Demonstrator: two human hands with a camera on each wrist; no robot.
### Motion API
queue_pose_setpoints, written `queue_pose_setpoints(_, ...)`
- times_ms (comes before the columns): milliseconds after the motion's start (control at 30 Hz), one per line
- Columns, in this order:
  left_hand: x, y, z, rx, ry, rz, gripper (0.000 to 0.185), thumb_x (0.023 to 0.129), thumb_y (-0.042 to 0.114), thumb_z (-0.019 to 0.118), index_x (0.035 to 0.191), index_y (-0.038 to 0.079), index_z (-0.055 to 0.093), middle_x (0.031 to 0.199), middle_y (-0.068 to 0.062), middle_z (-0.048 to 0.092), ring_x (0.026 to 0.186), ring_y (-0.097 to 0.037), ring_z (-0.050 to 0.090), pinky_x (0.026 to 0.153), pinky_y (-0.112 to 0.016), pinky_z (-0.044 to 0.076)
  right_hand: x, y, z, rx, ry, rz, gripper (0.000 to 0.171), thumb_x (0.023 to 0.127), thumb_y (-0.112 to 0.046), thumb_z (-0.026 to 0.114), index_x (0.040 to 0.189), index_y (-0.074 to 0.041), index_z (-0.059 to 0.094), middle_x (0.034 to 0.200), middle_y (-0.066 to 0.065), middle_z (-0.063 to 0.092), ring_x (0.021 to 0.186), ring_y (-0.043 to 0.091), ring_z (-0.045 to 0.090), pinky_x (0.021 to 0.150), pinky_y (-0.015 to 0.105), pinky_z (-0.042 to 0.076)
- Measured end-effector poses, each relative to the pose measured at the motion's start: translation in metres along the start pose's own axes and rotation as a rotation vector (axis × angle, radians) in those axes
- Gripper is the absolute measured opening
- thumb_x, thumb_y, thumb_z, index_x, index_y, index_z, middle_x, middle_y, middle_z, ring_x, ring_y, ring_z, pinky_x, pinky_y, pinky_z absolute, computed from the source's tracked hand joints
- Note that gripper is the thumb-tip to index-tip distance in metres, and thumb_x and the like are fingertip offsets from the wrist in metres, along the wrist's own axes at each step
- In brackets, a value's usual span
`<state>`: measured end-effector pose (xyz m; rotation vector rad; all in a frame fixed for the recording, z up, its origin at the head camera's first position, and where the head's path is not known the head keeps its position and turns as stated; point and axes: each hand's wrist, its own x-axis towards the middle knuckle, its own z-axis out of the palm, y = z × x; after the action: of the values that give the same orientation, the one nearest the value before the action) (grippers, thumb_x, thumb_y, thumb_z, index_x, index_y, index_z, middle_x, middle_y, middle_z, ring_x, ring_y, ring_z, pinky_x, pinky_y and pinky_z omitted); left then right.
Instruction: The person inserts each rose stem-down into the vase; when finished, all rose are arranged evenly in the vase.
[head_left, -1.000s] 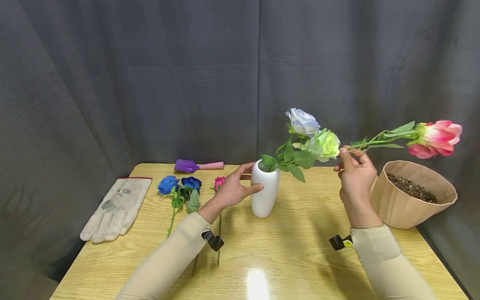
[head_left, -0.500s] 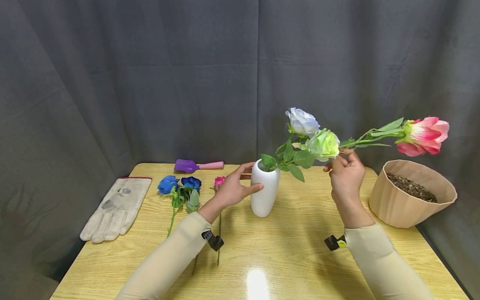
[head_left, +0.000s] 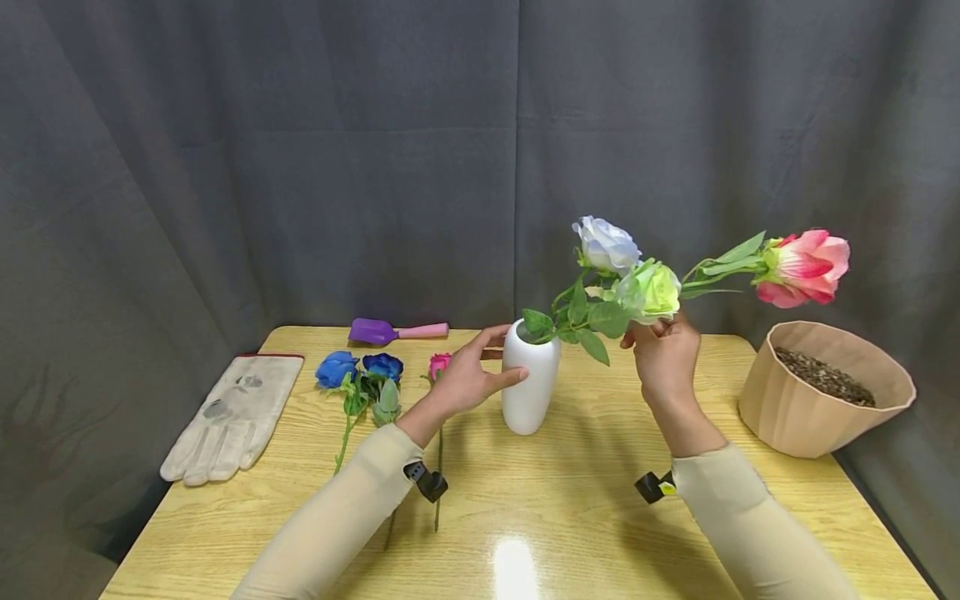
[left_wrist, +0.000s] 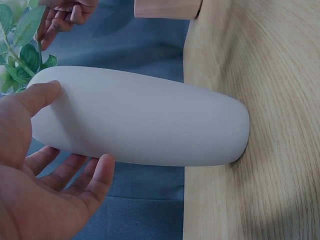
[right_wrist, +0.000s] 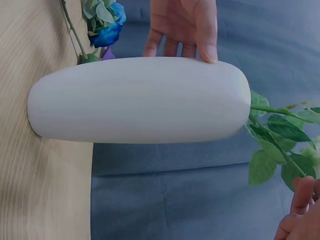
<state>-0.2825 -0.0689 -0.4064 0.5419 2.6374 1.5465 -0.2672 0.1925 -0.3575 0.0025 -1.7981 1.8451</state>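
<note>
My left hand [head_left: 468,377] grips the upper part of a white vase [head_left: 531,392], which stands upright on the table. In the left wrist view its thumb lies on one side of the vase [left_wrist: 150,117] and its fingers on the other. A pale blue-white rose [head_left: 606,243] and a light green rose [head_left: 649,290] lean out of the mouth to the right. My right hand [head_left: 667,360] pinches the stem of a pink flower [head_left: 806,268], whose head points right. The green rose partly hides these fingertips and the stem's lower end.
A beige pot [head_left: 795,417] of dark grains stands at the right. Left of the vase lie blue roses [head_left: 337,369], a small magenta rose [head_left: 439,364], a purple scoop with pink handle [head_left: 375,332] and a work glove [head_left: 232,417]. A grey curtain [head_left: 375,167] hangs behind.
My right hand has moved left with the pink flower, bringing its fingers behind the green rose beside the vase. My left hand and the vase have stayed put.
</note>
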Motion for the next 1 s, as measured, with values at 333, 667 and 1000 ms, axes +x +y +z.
queue_pose_setpoints(333, -0.0009, 0.0002, 0.0016, -0.006, 0.018, 0.006, 0.08, 0.084, 0.045, 0.079, 0.151, 0.024, 0.041, 0.142, -0.003, 0.056, 0.13, -0.027, 0.057, 0.1, -0.049, 0.053, -0.0046, 0.0051, 0.0051, -0.074, -0.075, -0.049, 0.021, 0.093, 0.008, 0.044, 0.088, -0.006, 0.059, 0.038, -0.01, 0.028, 0.036, 0.004, 0.039, 0.046, 0.019, 0.046)
queue_pose_setpoints(667, -0.0014, 0.0004, 0.0016, -0.01, 0.021, 0.001, 0.079, 0.084, 0.045, 0.079, 0.151, 0.024, 0.041, 0.142, -0.002, 0.056, 0.13, -0.025, 0.057, 0.1, -0.048, 0.053, -0.0057, 0.0053, 0.0079, -0.06, -0.127, -0.09, 0.025, 0.095, 0.008, 0.042, 0.088, -0.009, 0.06, 0.039, -0.01, 0.026, 0.032, 0.004, 0.021, 0.053, 0.021, 0.052)
queue_pose_setpoints(1000, -0.0001, -0.0002, 0.0016, 0.002, 0.017, -0.006, 0.08, 0.084, 0.045, 0.079, 0.151, 0.024, 0.04, 0.143, -0.003, 0.055, 0.13, -0.025, 0.057, 0.099, -0.048, 0.054, -0.002, -0.0012, 0.0041, -0.17, -0.199, -0.162, 0.018, 0.097, 0.003, 0.053, 0.111, 0.006, 0.064, 0.067, -0.018, 0.06, 0.049, 0.003, 0.052, 0.054, 0.021, 0.052)
